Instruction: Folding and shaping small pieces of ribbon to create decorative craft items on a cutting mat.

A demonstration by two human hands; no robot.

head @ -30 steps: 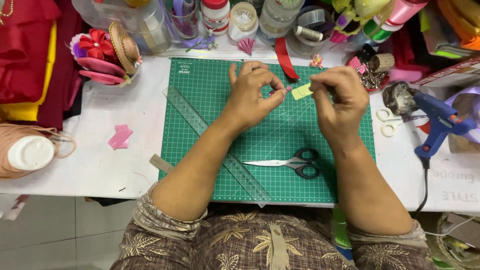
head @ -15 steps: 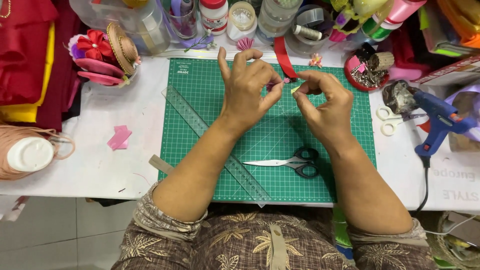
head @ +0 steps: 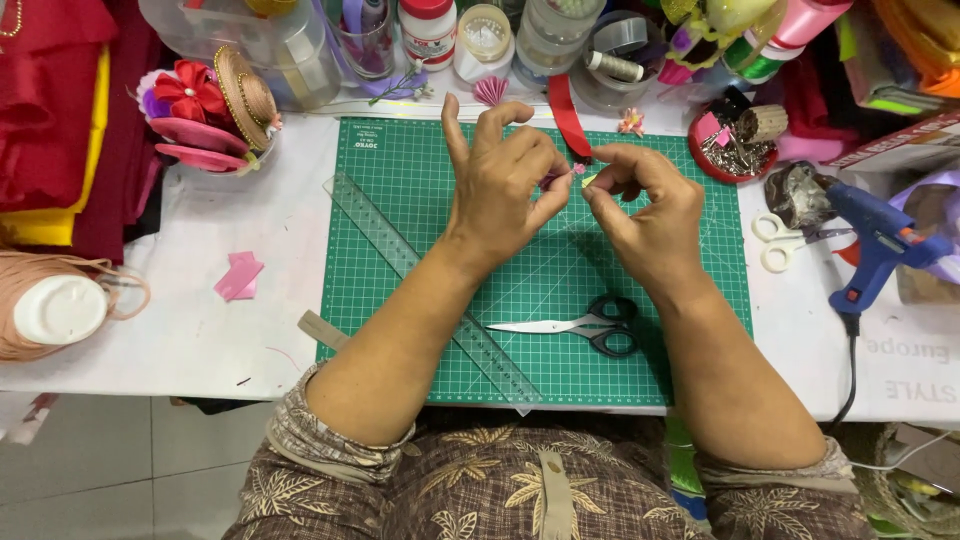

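Note:
Both hands hover over the middle of a green cutting mat (head: 400, 200). My left hand (head: 505, 185) pinches a thin pin with a pink head (head: 578, 170) between thumb and forefinger, its other fingers spread upward. My right hand (head: 650, 205) pinches a tiny yellow-green ribbon piece (head: 590, 182), mostly hidden by the fingertips. The two hands' fingertips almost touch. Black-handled scissors (head: 580, 325) lie shut on the mat below the hands. A clear ruler (head: 400, 250) runs diagonally under my left forearm.
A red ribbon strip (head: 568, 115) lies at the mat's far edge. To the right are a red dish of pins (head: 730, 150), white scissors (head: 775, 240) and a blue glue gun (head: 880, 235). Pink scraps (head: 238, 275) and a thread spool (head: 55, 305) sit left. Jars crowd the back.
Both hands have shifted slightly toward the far side of the mat. The yellow-green piece shows much smaller between the right fingers, and a pink-headed pin now shows in the left fingertips.

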